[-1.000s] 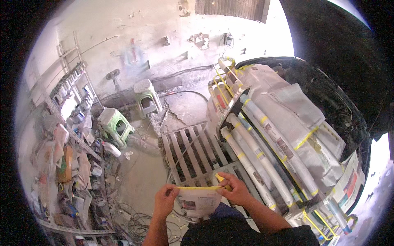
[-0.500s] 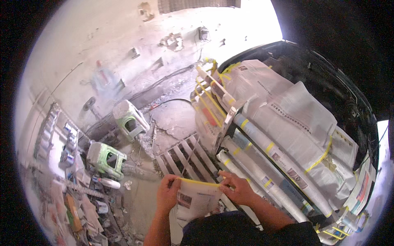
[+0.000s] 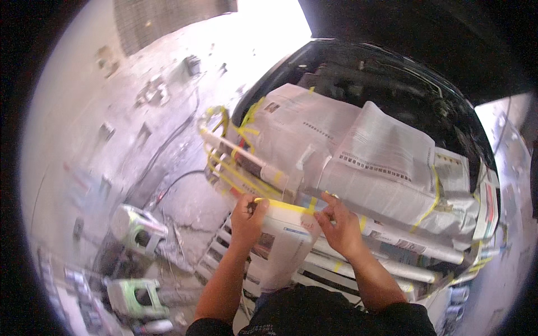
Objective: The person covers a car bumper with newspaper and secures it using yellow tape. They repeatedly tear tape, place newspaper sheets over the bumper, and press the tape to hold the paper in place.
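Observation:
Between my hands hangs a sheet of newspaper (image 3: 283, 241) with a strip of yellow masking tape (image 3: 288, 206) along its top edge. My left hand (image 3: 248, 221) pinches the upper left corner, thumb on the near side. At the other end, my right hand (image 3: 341, 227) grips the upper right corner by the tape, with its index finger lifted. Beyond the sheet is the front of a vehicle, its engine bay partly covered by newspapers (image 3: 386, 151) held with yellow tape. Bars wrapped in paper (image 3: 414, 241) run across the vehicle's front.
A dark raised hood (image 3: 403, 45) overhangs the engine bay (image 3: 358, 70). Two pale green stools (image 3: 134, 299) stand on the left. A slatted floor grate (image 3: 216, 246) lies by my left forearm. A rough plaster wall (image 3: 84, 123) with holes rises at the far left.
My view has turned right toward the vehicle, so its front lies more squarely ahead. Both hands have raised the taped newspaper toward the wrapped bars, still holding its two top corners.

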The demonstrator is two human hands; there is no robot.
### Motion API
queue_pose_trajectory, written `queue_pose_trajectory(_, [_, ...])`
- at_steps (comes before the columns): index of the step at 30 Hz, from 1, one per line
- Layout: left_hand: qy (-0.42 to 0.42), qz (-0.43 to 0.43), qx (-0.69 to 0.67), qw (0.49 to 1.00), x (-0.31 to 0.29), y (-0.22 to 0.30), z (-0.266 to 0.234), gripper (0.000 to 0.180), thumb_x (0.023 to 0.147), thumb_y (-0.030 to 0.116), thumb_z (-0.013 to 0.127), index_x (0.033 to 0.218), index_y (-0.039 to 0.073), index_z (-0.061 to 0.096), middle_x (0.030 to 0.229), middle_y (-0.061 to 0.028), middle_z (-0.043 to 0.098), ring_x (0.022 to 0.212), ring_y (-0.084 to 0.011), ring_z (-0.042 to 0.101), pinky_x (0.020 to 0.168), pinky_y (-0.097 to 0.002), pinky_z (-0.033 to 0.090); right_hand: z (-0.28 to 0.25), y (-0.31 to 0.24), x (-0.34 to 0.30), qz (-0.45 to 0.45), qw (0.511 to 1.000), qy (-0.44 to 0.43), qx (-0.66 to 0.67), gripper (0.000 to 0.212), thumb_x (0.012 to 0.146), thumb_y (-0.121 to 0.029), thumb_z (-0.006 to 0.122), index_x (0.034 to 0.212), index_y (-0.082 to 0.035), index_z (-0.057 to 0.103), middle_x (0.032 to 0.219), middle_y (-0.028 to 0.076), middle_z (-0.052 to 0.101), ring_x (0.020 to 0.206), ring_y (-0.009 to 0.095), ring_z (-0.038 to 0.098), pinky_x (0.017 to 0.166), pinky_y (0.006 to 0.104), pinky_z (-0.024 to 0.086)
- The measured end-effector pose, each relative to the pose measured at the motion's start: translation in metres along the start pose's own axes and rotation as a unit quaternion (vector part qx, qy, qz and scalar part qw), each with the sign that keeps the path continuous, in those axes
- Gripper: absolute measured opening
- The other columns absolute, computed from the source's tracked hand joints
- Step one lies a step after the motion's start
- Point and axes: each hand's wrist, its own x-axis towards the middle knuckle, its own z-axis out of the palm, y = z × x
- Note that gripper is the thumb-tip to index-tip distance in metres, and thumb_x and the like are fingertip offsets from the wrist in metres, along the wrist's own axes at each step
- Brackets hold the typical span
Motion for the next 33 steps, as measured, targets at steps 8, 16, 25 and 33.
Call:
queue_pose_trajectory(8, [-0.167, 0.033, 0.085, 0.982, 0.111, -0.024, 0.008, 0.029, 0.082, 0.018, 0.073, 0.094, 0.0, 0.056, 0.08, -0.0099, 0.061, 0.069, -0.013, 0.055, 0.064, -0.0287, 0.046, 0.038, 0.003, 0.065, 0.074, 0.978, 0.104, -0.164, 0.039, 0.084, -0.016, 0.064, 0.121, -0.003, 0.057, 0.087, 0.015, 0.066, 0.08, 0.031, 0.065, 0.073, 0.0389, 0.051])
queue_pose_trajectory(16, [-0.261, 0.09, 0.065, 0.959, 0.141, -0.028, 0.026, 0.027, 0.081, 0.018, 0.071, 0.1, 0.003, 0.062, 0.087, -0.0178, 0.067, 0.081, -0.0326, 0.065, 0.073, -0.0394, 0.05, 0.038, 0.016, 0.075, 0.08, 0.963, 0.135, -0.218, 0.034, 0.083, -0.014, 0.064, 0.114, -0.002, 0.06, 0.088, 0.017, 0.066, 0.08, 0.033, 0.064, 0.073, 0.0396, 0.051])
queue_pose_trajectory(25, [-0.342, 0.073, 0.116, 0.93, 0.155, -0.021, 0.032, 0.019, 0.083, 0.016, 0.068, 0.094, 0.002, 0.062, 0.087, -0.0146, 0.068, 0.082, -0.0276, 0.067, 0.074, -0.0366, 0.05, 0.023, 0.021, 0.085, 0.125, 0.98, 0.071, -0.138, 0.035, 0.085, -0.014, 0.064, 0.117, -0.002, 0.059, 0.088, 0.018, 0.066, 0.078, 0.032, 0.066, 0.07, 0.0378, 0.051])
queue_pose_trajectory(33, [-0.374, 0.071, 0.191, 0.905, 0.158, -0.015, 0.041, 0.015, 0.084, 0.012, 0.064, 0.095, 0.001, 0.062, 0.089, -0.0164, 0.067, 0.086, -0.0288, 0.065, 0.077, -0.0364, 0.05, 0.031, 0.04, 0.085, 0.145, 0.979, 0.018, -0.145, 0.034, 0.086, -0.017, 0.063, 0.117, -0.005, 0.059, 0.087, 0.017, 0.067, 0.08, 0.033, 0.065, 0.071, 0.0403, 0.05])
